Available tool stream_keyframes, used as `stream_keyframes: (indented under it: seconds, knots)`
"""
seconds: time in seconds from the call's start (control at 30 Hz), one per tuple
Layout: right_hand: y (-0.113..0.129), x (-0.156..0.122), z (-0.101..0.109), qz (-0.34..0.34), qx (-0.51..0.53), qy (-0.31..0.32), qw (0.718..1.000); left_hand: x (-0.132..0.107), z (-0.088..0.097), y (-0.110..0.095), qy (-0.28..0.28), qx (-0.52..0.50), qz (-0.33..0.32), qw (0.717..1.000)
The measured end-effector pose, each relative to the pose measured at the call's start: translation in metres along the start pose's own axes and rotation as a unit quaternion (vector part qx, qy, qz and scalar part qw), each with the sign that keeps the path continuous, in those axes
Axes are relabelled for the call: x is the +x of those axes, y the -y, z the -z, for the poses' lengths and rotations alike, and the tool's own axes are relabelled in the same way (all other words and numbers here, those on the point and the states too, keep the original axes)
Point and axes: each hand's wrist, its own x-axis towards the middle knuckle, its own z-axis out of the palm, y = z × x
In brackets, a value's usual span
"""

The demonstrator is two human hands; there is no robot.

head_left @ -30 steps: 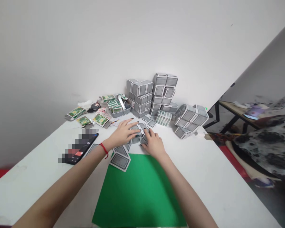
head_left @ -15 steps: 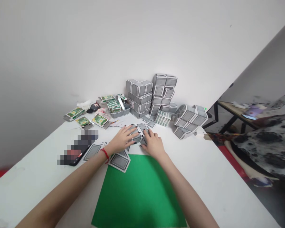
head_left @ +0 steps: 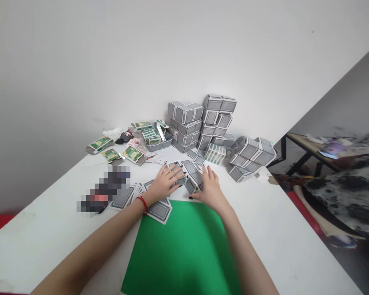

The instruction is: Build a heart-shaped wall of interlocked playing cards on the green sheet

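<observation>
Grey-backed playing cards (head_left: 192,171) lie face down on the white table, just beyond a green mat. My left hand (head_left: 164,182), with a red string on its wrist, rests with fingers spread over some of these cards. On their right side, my right hand (head_left: 209,187) has its fingers stretched out and the thumb apart, at the cards' edge. Other loose cards (head_left: 158,211) sit under and beside my left wrist, partly overlapping the mat. The green mat (head_left: 178,250) spreads between my forearms.
Stacks of cards (head_left: 186,127) stand against the wall, with a taller stack (head_left: 218,116) beside them and another pile (head_left: 252,155) at the right. Green card boxes (head_left: 133,153) and a small toy (head_left: 125,136) are at the left. A blurred-out dark phone (head_left: 106,194) lies near the left cards.
My right hand has moved right, off the cards, with its thumb now apart, so more cards show between my hands. My left hand stays over the cards. The view has shifted slightly.
</observation>
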Motion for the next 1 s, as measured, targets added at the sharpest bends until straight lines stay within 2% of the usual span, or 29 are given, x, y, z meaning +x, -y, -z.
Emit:
stream_keyframes:
  seconds: [0.13, 0.2, 0.33, 0.47, 0.63, 0.83, 1.0]
  knots:
    - [-0.013, -0.024, 0.006, -0.037, 0.131, -0.150, 0.979, -0.001, -0.003, 0.002, -0.002, -0.002, -0.002, 1.000]
    - [-0.010, -0.037, 0.002, -0.049, 0.171, -0.174, 0.968, -0.001, -0.004, 0.002, -0.005, -0.003, -0.001, 1.000]
    - [0.006, -0.057, -0.015, -0.040, 0.157, -0.165, 0.973, -0.002, -0.005, 0.001, -0.008, -0.007, 0.000, 1.000]
    - [0.020, -0.069, -0.033, -0.028, 0.054, -0.189, 0.980, -0.003, -0.003, -0.001, -0.004, 0.000, 0.003, 1.000]
    - [0.027, -0.073, -0.050, -0.017, -0.054, -0.170, 0.984, -0.004, -0.003, -0.002, -0.018, -0.006, 0.005, 1.000]
    - [0.025, -0.067, -0.059, 0.015, -0.117, -0.178, 0.977, -0.005, -0.006, 0.001, -0.029, 0.002, -0.011, 1.000]
    - [0.023, -0.063, -0.059, 0.037, -0.197, -0.157, 0.967, -0.004, -0.005, 0.001, -0.038, -0.006, -0.024, 0.999]
